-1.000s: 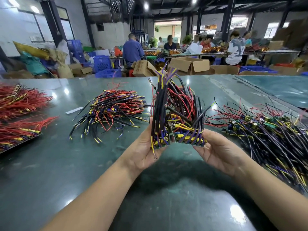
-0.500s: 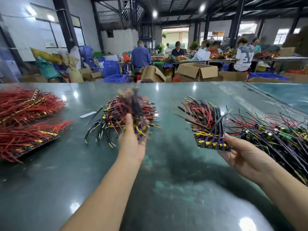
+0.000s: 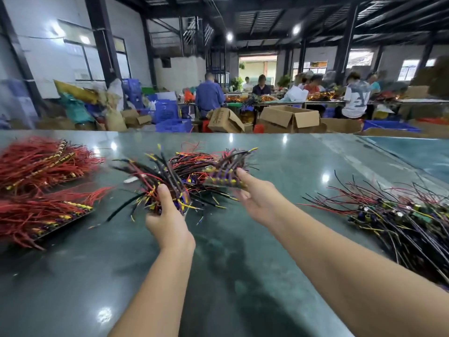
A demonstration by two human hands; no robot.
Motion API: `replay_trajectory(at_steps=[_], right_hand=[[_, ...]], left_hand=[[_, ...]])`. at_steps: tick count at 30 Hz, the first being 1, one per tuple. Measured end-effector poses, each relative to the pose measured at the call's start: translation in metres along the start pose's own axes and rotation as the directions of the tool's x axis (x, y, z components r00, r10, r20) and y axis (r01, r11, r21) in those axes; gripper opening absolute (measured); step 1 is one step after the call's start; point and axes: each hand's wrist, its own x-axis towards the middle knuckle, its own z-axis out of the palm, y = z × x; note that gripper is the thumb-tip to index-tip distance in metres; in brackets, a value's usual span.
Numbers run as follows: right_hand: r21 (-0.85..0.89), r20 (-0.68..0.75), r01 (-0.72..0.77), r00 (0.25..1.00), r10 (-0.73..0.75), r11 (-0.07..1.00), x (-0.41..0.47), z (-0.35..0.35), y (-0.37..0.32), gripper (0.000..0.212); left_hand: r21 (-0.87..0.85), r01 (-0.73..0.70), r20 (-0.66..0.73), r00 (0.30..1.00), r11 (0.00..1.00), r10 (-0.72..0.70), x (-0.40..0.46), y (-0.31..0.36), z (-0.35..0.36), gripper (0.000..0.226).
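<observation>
Head view: we work over the green table (image 3: pixel 279 166), and the job looks like dropping two bundles of wired boards onto the mixed heap (image 3: pixel 194 161), which lies mid-table toward the far edge. Our left hand (image 3: pixel 167 215) is wrapped firmly round the base of the left bundle (image 3: pixel 150 181), whose wires fan up and to the left just above the heap's near side. Our right hand (image 3: pixel 260 203) meets the board strip (image 3: pixel 223 180) at the heap's right side. The index finger (image 3: pixel 244 177) lies straight along the strip's end and the other fingers curl below, so we cannot tell whether it is pinched or only steadied.

To do this well, we judge it best to lower each bundle flat, with the boards down and the wires pointing the same way as those already there. We would also let go only once the boards rest, so that loose ends do not hook our fingers and drag the heap.

Toward the right edge lies a dark tangle (image 3: pixel 401 220) of wired boards, well apart. Along the left edge lie two red stacks (image 3: pixel 38 164), and stray black leads from the left bundle reach toward them, the likeliest snag. A white slip (image 3: pixel 132 180) lies just left of the heap.
</observation>
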Motion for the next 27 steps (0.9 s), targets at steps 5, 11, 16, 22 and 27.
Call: replay_trajectory(at_steps=[5,11,16,22,27], right_hand=[[-0.74,-0.036,0.009,0.998,-0.053,0.672,0.007,0.0,0.023,0.02],[-0.614,0.095,0.085,0.995,-0.033,0.785,-0.046,-0.051,0.017,0.013],[-0.393,0.142,0.053,0.99,0.004,0.918,-0.087,-0.074,0.011,0.034],[0.014,0.166,-0.029,0.986,0.026,0.999,-0.092,-0.09,0.009,0.041],[0.0,0.16,0.2,0.967,-0.198,0.98,-0.085,-0.097,0.014,0.018]], left_hand=[[0.003,0.084,0.169,0.982,0.996,-0.083,-0.005,-0.007,0.001,0.031],[0.154,0.311,0.406,0.845,0.938,-0.347,-0.047,-0.014,0.013,0.054],[0.249,0.533,0.595,0.574,0.808,-0.562,-0.086,-0.023,0.015,0.071],[0.321,0.486,0.674,0.485,0.813,-0.557,-0.097,-0.023,0.008,0.055],[0.275,0.395,0.775,0.448,0.876,-0.445,-0.097,-0.026,0.006,0.043]])
